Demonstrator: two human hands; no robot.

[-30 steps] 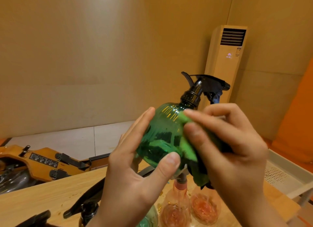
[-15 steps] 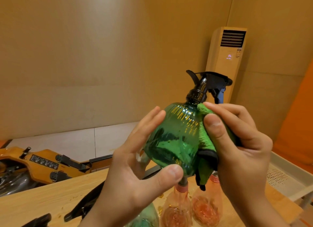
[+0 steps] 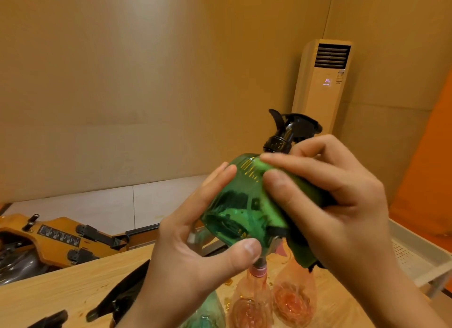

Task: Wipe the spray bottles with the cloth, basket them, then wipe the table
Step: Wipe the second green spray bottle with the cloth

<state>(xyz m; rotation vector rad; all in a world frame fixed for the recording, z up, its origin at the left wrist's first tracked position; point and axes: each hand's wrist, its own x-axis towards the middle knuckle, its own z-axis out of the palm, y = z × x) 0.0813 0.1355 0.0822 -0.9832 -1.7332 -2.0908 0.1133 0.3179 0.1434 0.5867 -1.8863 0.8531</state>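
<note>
A green ribbed spray bottle with a black trigger head is held in the air, tilted to the right. My left hand grips its base, thumb under it and fingers behind it. My right hand presses a green cloth against the bottle's right side and shoulder, pinching the cloth between thumb and fingers. A corner of the cloth hangs below the hand. Two pink spray bottles and another green one stand on the wooden table below.
A white perforated basket sits at the table's right edge. Black trigger heads of other bottles show at lower left. An orange machine lies beyond the table on the left. A standing air conditioner fills the far corner.
My right hand with the cloth has slid back up and left across the bottle's shoulder. The bottle has tilted further right and its head is partly behind my fingers.
</note>
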